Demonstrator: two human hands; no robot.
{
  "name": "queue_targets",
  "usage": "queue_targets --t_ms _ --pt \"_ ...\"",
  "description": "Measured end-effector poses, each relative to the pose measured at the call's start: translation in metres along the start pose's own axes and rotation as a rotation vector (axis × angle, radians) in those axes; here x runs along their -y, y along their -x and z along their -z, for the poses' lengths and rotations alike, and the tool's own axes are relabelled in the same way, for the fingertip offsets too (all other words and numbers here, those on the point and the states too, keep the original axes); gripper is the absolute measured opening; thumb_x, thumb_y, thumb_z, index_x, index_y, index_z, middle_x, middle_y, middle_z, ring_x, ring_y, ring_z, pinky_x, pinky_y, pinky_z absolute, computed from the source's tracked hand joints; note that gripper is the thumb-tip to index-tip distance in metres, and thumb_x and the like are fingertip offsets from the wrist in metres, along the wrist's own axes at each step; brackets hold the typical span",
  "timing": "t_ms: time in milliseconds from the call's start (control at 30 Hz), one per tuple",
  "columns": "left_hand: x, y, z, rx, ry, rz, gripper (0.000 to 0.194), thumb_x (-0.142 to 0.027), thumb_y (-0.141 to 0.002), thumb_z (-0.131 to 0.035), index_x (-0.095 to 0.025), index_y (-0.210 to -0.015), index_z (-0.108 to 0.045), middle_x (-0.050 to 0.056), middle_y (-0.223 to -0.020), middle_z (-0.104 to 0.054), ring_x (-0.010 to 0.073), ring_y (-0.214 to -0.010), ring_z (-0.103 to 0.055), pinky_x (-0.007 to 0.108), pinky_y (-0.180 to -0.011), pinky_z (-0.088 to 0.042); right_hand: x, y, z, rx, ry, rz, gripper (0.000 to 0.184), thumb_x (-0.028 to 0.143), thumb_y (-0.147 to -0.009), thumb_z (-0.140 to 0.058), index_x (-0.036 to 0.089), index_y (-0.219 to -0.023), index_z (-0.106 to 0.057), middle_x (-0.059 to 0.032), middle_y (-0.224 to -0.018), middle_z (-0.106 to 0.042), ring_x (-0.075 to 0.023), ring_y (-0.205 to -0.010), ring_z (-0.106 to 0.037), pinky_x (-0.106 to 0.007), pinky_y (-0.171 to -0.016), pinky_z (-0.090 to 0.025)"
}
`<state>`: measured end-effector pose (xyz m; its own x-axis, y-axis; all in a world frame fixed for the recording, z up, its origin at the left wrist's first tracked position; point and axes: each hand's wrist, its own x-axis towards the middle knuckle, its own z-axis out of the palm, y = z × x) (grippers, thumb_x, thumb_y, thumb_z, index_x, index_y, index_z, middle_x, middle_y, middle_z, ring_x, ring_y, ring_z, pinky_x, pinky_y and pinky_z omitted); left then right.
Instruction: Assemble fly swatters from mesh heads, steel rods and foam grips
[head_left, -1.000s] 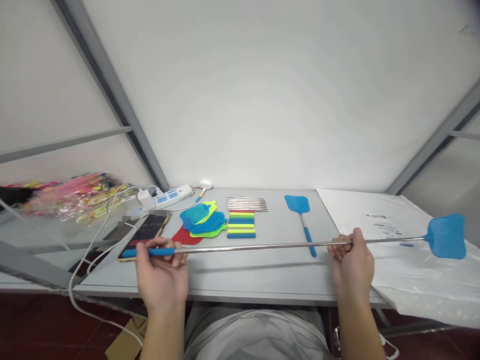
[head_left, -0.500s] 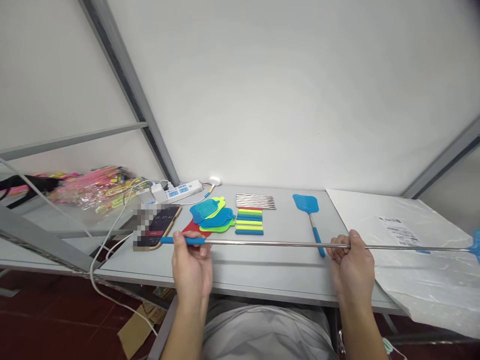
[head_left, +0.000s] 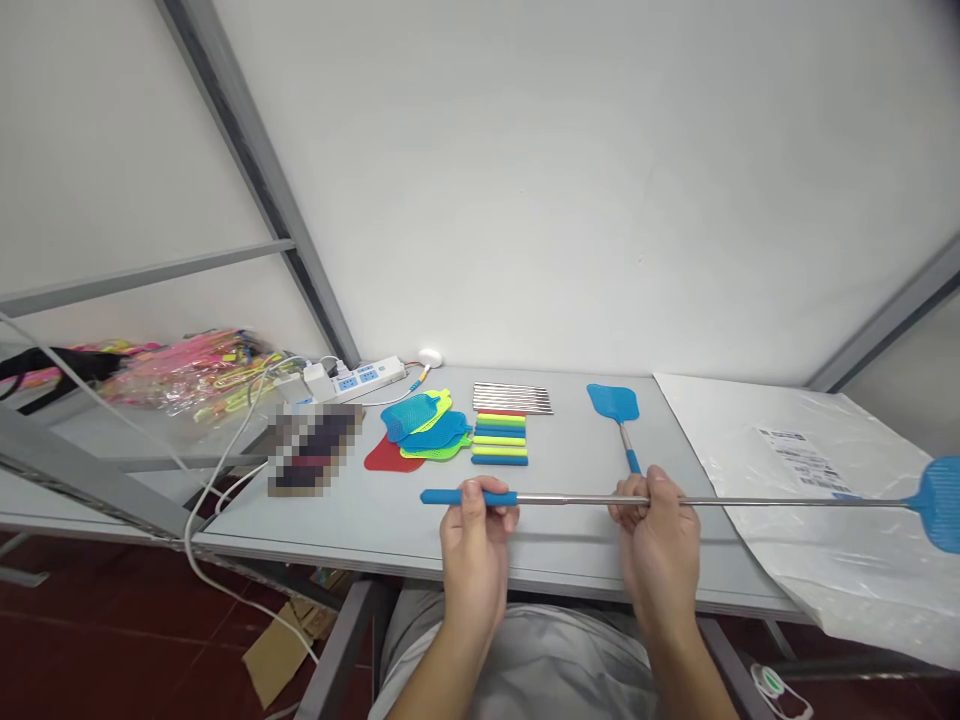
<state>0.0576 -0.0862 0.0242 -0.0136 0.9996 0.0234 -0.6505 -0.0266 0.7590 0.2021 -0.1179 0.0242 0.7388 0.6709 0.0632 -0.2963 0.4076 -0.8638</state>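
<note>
Gripping a smooth blue cylindrical handle (head_left: 442, 497) firmly in the left hand (head_left: 476, 555), with thumb pressed across it. Grasping a slim silvery metal rod (head_left: 570, 500) in the right hand (head_left: 661, 550), between thumb and curled fingers. Following that rod rightward, over to a ribbed bright-blue plastic swatter head (head_left: 943, 505), cut off at the right edge. Holding all three, joined as one long swatter, crosswise above the near part of a pale grey tabletop (head_left: 330, 525).

Looking just past the right hand, to a shorter blue flyswatter (head_left: 613, 403) with a metal neck, lying head to the far side, with its handle end hidden. Moving left, to a neat row of red, yellow, green and blue tubes (head_left: 500, 440), with a set of shiny metal rods (head_left: 512, 398) just beyond. Next to them on the left, on to a pile of red, blue and yellow-green plastic swatter heads (head_left: 431, 430). Farther left, past a pixelated dark phone (head_left: 326, 450), to a white power strip (head_left: 371, 375). Over on the right, to a wrinkled white plastic package (head_left: 795, 530), passing under the rod.
</note>
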Motion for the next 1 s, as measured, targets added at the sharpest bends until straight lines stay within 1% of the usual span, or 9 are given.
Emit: queue_targets --t_ms 167,233,367,433,567,733,833,900,1000 --pt "0.016 0.009 -0.008 0.116 -0.049 0.091 0.041 -0.056 -0.083 -0.063 -0.015 -0.079 -0.066 0.0 -0.062 -0.053 0.0101 -0.058 -0.048 0.024 -0.059 -0.041 -0.014 0.02 -0.012 0.103 0.079 -0.015 0.044 0.042 -0.094 -0.048 0.022 -0.057 -0.035 0.0049 -0.055 -0.033 -0.0118 -0.053 -0.034 -0.028 -0.051 -0.029" --pt "0.018 0.009 -0.007 0.138 -0.059 0.108 0.042 -0.056 -0.083 -0.063 -0.014 -0.079 -0.067 0.001 -0.062 -0.054 0.0109 -0.059 -0.05 0.024 -0.059 -0.041 -0.019 0.024 -0.013 0.151 0.127 -0.02 0.044 0.044 -0.094 -0.047 0.022 -0.058 -0.036 0.0045 -0.056 -0.034 -0.0121 -0.054 -0.035 -0.028 -0.052 -0.03" --pt "0.006 0.0 0.0 0.056 -0.066 0.059 0.04 -0.053 -0.084 -0.064 -0.014 -0.08 -0.067 0.001 -0.063 -0.054 0.0099 -0.058 -0.05 0.022 -0.058 -0.042 -0.022 0.02 -0.008 0.245 0.224 -0.041 0.045 0.05 -0.09 -0.054 0.021 -0.058 -0.04 0.0042 -0.056 -0.037 -0.0122 -0.055 -0.037 -0.027 -0.053 -0.03" --pt "-0.004 -0.005 0.005 0.017 -0.064 0.027 0.04 -0.054 -0.084 -0.063 -0.014 -0.081 -0.067 0.0 -0.063 -0.053 0.0094 -0.055 -0.049 0.022 -0.056 -0.042 -0.017 0.012 -0.002 0.22 0.15 -0.061 0.047 0.053 -0.089 -0.053 0.021 -0.058 -0.041 0.0043 -0.055 -0.037 -0.0122 -0.054 -0.038 -0.027 -0.053 -0.031" --pt "-0.02 -0.015 0.012 -0.004 -0.064 -0.046 0.039 -0.053 -0.085 -0.062 -0.015 -0.081 -0.067 -0.001 -0.062 -0.052 0.0086 -0.052 -0.049 0.021 -0.052 -0.042 0.001 -0.007 0.009 0.088 -0.036 -0.043 0.048 0.052 -0.09 -0.053 0.021 -0.056 -0.042 0.0062 -0.052 -0.032 -0.0103 -0.049 -0.034 -0.027 -0.051 -0.033" --pt "-0.031 -0.026 0.022 -0.017 -0.082 -0.111 0.038 -0.051 -0.086 -0.062 -0.015 -0.08 -0.067 -0.001 -0.061 -0.052 0.008 -0.05 -0.049 0.021 -0.049 -0.042 0.014 -0.024 0.02 0.022 -0.053 0.003 0.047 0.044 -0.089 -0.059 0.02 -0.054 -0.039 0.0069 -0.051 -0.031 -0.0087 -0.048 -0.032 -0.025 -0.05 -0.033" --pt "-0.039 -0.034 0.028 -0.087 -0.057 -0.187 0.036 -0.05 -0.086 -0.063 -0.015 -0.08 -0.067 -0.001 -0.064 -0.054 0.0074 -0.051 -0.047 0.019 -0.046 -0.042 0.02 -0.032 0.026 -0.008 -0.117 0.032 0.046 0.045 -0.091 -0.055 0.02 -0.055 -0.039 0.0078 -0.05 -0.028 -0.0086 -0.045 -0.028 -0.025 -0.047 -0.031" --pt "-0.044 -0.04 0.032 -0.146 -0.034 -0.251 0.034 -0.048 -0.084 -0.065 -0.015 -0.078 -0.066 0.0 -0.069 -0.058 0.0073 -0.053 -0.046 0.018 -0.043 -0.04 0.024 -0.036 0.03 -0.056 -0.169 0.049 0.044 0.045 -0.091 -0.054 0.02 -0.057 -0.039 0.008 -0.05 -0.028 -0.0083 -0.044 -0.025 -0.025 -0.046 -0.03" --pt "-0.049 -0.045 0.035 -0.179 -0.024 -0.289 0.033 -0.047 -0.083 -0.067 -0.014 -0.077 -0.065 0.001 -0.074 -0.06 0.0074 -0.054 -0.045 0.018 -0.041 -0.039 0.027 -0.04 0.035 -0.104 -0.234 0.015 0.042 0.05 -0.091 -0.05 0.02 -0.061 -0.044 0.0078 -0.05 -0.029 -0.0085 -0.044 -0.023 -0.024 -0.046 -0.031"
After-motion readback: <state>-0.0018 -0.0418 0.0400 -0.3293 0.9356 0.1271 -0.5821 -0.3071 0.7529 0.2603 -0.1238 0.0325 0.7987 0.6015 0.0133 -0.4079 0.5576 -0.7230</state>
